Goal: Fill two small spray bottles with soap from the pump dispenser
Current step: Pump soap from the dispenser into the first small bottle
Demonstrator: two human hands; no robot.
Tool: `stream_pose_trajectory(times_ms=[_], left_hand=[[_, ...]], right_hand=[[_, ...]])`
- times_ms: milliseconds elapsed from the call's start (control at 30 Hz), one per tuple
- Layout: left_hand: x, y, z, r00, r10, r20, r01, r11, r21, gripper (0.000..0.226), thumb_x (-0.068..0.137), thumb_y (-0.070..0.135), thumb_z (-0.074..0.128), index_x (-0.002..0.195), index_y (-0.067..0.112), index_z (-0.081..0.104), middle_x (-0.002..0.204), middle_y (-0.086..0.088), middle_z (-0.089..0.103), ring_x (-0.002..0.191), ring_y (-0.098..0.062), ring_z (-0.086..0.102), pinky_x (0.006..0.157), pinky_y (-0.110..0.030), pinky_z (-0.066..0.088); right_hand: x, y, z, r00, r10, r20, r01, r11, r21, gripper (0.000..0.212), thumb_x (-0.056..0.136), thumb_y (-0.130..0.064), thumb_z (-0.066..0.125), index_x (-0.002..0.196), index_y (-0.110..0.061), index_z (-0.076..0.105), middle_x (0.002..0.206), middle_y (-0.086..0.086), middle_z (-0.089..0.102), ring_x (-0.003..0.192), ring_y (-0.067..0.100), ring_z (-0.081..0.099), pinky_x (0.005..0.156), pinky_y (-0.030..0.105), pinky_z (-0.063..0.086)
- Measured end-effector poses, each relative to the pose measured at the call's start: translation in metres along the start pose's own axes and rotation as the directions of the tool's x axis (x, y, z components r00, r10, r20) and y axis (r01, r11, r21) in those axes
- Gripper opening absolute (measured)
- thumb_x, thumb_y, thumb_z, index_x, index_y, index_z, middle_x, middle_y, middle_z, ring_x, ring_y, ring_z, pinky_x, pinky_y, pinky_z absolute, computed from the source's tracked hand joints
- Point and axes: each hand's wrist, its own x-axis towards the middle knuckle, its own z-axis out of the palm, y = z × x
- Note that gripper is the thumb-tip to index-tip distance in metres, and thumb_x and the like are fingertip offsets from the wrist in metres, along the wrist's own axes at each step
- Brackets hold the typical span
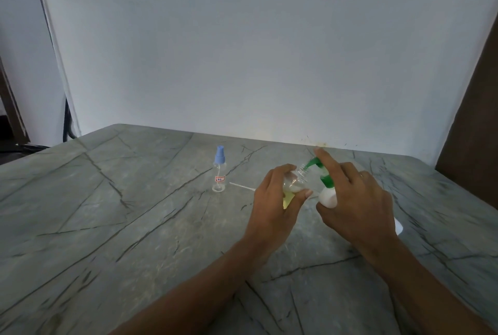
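**Soap going into the first bottle**

Hands meet over the grey stone table [134, 227]. The left hand [272, 200] is wrapped around a clear uncapped spray bottle [295, 182], tilted, yellow liquid pooled inside. The right hand [358, 200] grips the white pump dispenser [328, 197] — forefinger on its green pump head [320, 170], spout at the bottle's mouth. A second spray bottle [219, 170], blue-capped, stands upright well to the left, a thin white tube [242, 187] lying just beside it.

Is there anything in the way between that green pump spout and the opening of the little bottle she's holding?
Nothing visible does. The green pump spout points straight at the threaded open neck of the small bottle, held tilted in the left hand. The right hand holds the dispenser, its forefinger on the pump.
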Motion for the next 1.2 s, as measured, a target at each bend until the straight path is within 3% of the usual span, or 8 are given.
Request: stream_pose_trajectory(times_ms=[133,267,400,567,733,933,1100,1200], left_hand=[[0.000,-0.003,0.000,1.000,-0.004,0.001,0.004,1.000,0.009,0.049,0.085,0.037,0.067,0.127,0.020,0.048,0.120,0.005,0.057,0.103,-0.006,0.052,0.083,-0.007,0.041],[0.000,-0.003,0.000,1.000,-0.011,-0.005,0.011,1.000,-0.003,0.050,0.085,0.038,0.068,0.127,0.020,0.048,0.119,0.006,0.057,0.102,-0.007,0.053,0.085,-0.013,0.045],[-0.001,-0.003,0.001,1.000,-0.006,-0.006,0.006,1.000,-0.011,0.049,0.084,0.038,0.068,0.125,0.020,0.049,0.116,0.006,0.058,0.099,-0.005,0.053,0.080,-0.006,0.041],[-0.004,0.000,0.003,1.000,0.008,0.007,-0.008,1.000,-0.013,0.048,0.084,0.035,0.068,0.125,0.016,0.051,0.116,0.003,0.058,0.100,-0.007,0.053,0.078,-0.001,0.037],[-0.004,0.001,0.006,1.000,0.008,0.029,-0.008,1.000,-0.011,0.049,0.085,0.038,0.066,0.127,0.018,0.049,0.119,0.004,0.057,0.103,-0.006,0.052,0.081,-0.005,0.038],[-0.002,0.001,0.003,1.000,0.016,-0.001,-0.016,1.000,-0.010,0.049,0.085,0.038,0.067,0.126,0.019,0.049,0.117,0.007,0.056,0.098,-0.001,0.050,0.078,0.002,0.036],[0.001,-0.004,0.002,0.999,0.028,-0.017,-0.028,1.000,0.000,0.048,0.086,0.037,0.067,0.126,0.018,0.049,0.117,0.004,0.058,0.100,-0.007,0.054,0.083,-0.013,0.045],[0.001,-0.005,0.002,0.999,0.029,-0.017,-0.029,1.000,0.003,0.049,0.085,0.037,0.067,0.126,0.018,0.049,0.117,0.003,0.058,0.101,-0.009,0.055,0.083,-0.017,0.047]], right_hand=[[0.000,-0.003,-0.001,1.000,0.005,0.001,-0.005,0.999,-0.032,0.105,0.050,-0.039,0.089,0.141,-0.025,0.041,0.097,0.008,0.067,0.073,0.030,0.062,0.052,0.034,0.050],[0.000,-0.004,0.000,1.000,0.009,0.001,-0.009,0.999,-0.036,0.106,0.048,-0.039,0.090,0.140,-0.027,0.037,0.094,0.008,0.066,0.073,0.030,0.060,0.051,0.036,0.051],[0.001,-0.003,0.004,1.000,0.013,-0.004,-0.013,0.999,-0.030,0.105,0.047,-0.040,0.091,0.137,-0.027,0.039,0.097,0.009,0.067,0.075,0.030,0.062,0.054,0.038,0.053],[0.001,0.002,0.009,1.000,0.023,-0.017,-0.022,1.000,0.016,0.097,0.049,-0.038,0.091,0.131,-0.027,0.041,0.098,0.010,0.066,0.078,0.032,0.061,0.057,0.040,0.053],[0.000,0.004,0.010,0.997,0.024,-0.079,-0.019,0.998,0.055,0.087,0.052,-0.036,0.091,0.127,-0.023,0.049,0.097,0.010,0.065,0.077,0.031,0.060,0.059,0.038,0.052],[-0.001,-0.001,0.006,0.998,0.040,-0.057,-0.039,0.999,0.016,0.094,0.053,-0.039,0.090,0.136,-0.024,0.047,0.103,0.008,0.067,0.081,0.031,0.062,0.059,0.038,0.052],[0.000,-0.003,0.002,1.000,0.021,-0.005,-0.021,1.000,-0.007,0.107,0.056,-0.039,0.088,0.147,-0.030,0.034,0.116,0.006,0.066,0.084,0.031,0.063,0.058,0.039,0.056],[0.001,-0.004,0.002,1.000,0.018,0.005,-0.018,1.000,-0.018,0.108,0.054,-0.039,0.089,0.146,-0.031,0.033,0.113,0.007,0.067,0.082,0.031,0.065,0.057,0.039,0.055]])
